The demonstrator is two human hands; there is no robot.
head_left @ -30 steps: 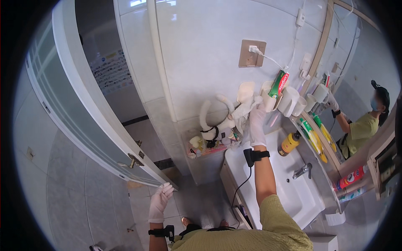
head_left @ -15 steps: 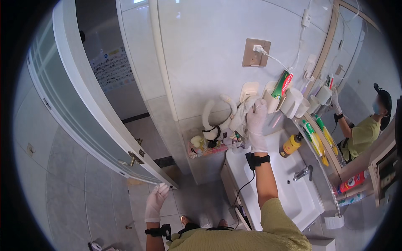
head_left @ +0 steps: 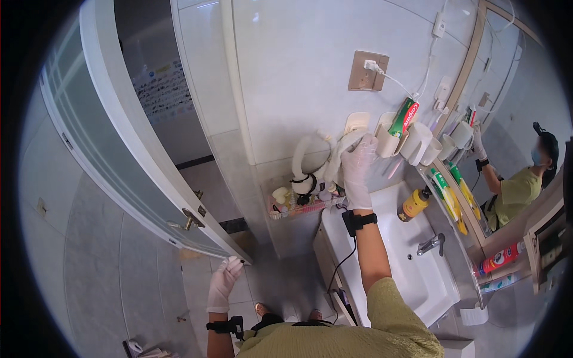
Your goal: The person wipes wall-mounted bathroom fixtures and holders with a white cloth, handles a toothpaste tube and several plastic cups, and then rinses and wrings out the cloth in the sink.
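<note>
Far left: glass-panelled door [head_left: 119, 149] swung wide open, brass handle [head_left: 190, 219] on its lower edge. Left hand [head_left: 224, 280] in a white glove hanging low beside the door's bottom corner, fingers loosely curled with the tips right at the edge, maybe touching, maybe not, too small to call. Nothing visibly gripped. Probably parked there for balance or to keep the door out of the way.

Middle: wire basket [head_left: 301, 209] hooked on the wall next to the sink, stuffed with small bottles and a pale round thing, contents a blur. White corrugated hose [head_left: 310, 152] looping up above it.

Right hand [head_left: 357, 170], also gloved, reached up against the wall with fingers fairly spread and flat over a white cloth-like bundle [head_left: 346, 143] hanging just under a wall-mounted holder [head_left: 357, 122]. Pressing or pinching? Can't tell, palm side faces the wall. Black strap on that wrist with a cable running down.

Further right: toothpaste tube [head_left: 404, 117] standing in a cup holder, 2 white cups [head_left: 425, 146] beside it, upside down, likely to drain. Yellow bottle [head_left: 413, 204] on the sink [head_left: 382, 250] rim near the tap [head_left: 431, 243]. Mirror [head_left: 513, 119] doubling everything, shelf items at the far right edge bent and cut off.
</note>
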